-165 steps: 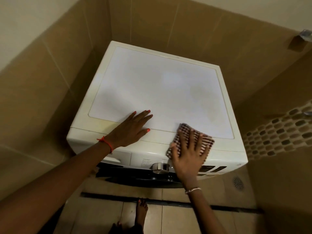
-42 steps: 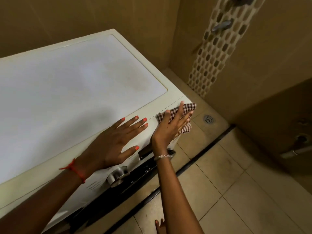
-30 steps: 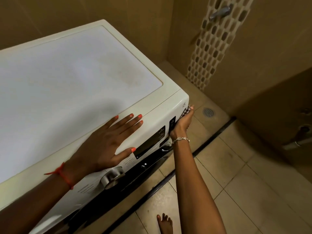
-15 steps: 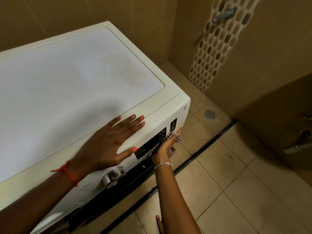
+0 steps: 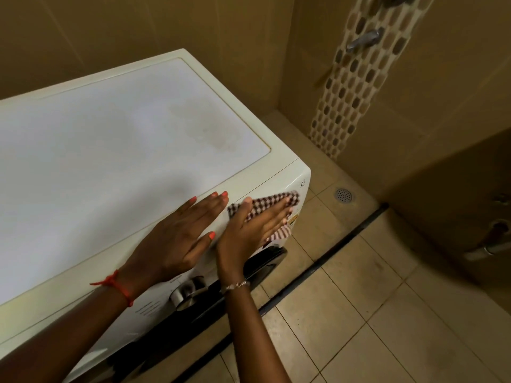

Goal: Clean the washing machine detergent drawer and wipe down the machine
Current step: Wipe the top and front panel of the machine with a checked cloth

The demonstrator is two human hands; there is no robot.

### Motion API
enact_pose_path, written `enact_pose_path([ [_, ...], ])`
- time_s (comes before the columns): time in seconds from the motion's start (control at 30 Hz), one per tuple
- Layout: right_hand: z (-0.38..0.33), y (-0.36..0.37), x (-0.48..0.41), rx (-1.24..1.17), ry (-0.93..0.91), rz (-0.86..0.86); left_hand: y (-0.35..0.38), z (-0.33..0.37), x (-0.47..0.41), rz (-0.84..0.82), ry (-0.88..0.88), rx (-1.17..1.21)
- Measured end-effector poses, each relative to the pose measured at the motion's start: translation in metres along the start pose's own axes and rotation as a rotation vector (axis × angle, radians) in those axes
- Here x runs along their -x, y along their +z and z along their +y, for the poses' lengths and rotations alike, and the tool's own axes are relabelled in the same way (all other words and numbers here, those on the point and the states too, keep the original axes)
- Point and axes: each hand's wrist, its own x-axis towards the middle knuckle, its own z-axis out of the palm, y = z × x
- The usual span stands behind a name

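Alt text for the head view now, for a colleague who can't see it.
The right hand presses a checked cloth flat against the front panel of the washing machine, near its corner. The left hand rests flat on the top front edge beside it. A silver dial sits below the hands.

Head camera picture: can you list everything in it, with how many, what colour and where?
washing machine: one, white, left, against beige tiled walls
checked cloth: one, brown and white, on the machine's front panel
dial: one, silver, front panel, between the two wrists
door: one, dark, below the panel
floor drain: one, silver, on the floor right of the machine
mosaic strip: one, brown and cream, right wall
tap: one, metal, on the mosaic strip
left hand: one, orange nails, flat on the machine's top front edge
right hand: one, silver bracelet, straight fingers pressing the cloth
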Motion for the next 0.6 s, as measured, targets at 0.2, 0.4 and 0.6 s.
enact_pose_path([
  [0.2,-0.039,-0.010,-0.089,0.149,0.075,0.097,0.003,-0.002,0.001,-0.041,0.016,-0.101],
  [0.4,-0.046,-0.020,-0.139,-0.004,0.190,0.160,0.003,-0.003,0.000,-0.030,0.004,-0.077],
  [0.6,-0.004,-0.036,-0.151,-0.457,0.634,0.032,0.001,-0.003,-0.001,-0.033,0.002,-0.032],
])
